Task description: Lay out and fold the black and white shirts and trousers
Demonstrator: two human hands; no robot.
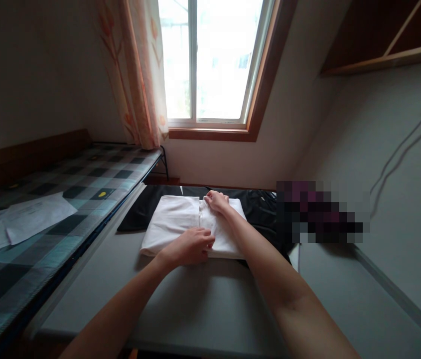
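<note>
A folded white cloth [173, 219], perhaps a garment, lies flat on the grey table [120, 289]. Two of its edges meet along a line down the middle. At the near end of this line, my left hand [191, 245] has its fingers curled down against the fabric. My right hand [216, 200] reaches across to the far end of the line and pinches the cloth there. Black fabric [135, 212] lies behind and partly under the white cloth, reaching out on both sides.
To the left stands a bed with a checked mattress [46, 174] and loose papers [38, 217]. A blurred-out patch [315, 209] covers something at the table's right. A curtain [139, 75] hangs beside the window [217, 60]. A cord [400, 149] runs down the right wall.
</note>
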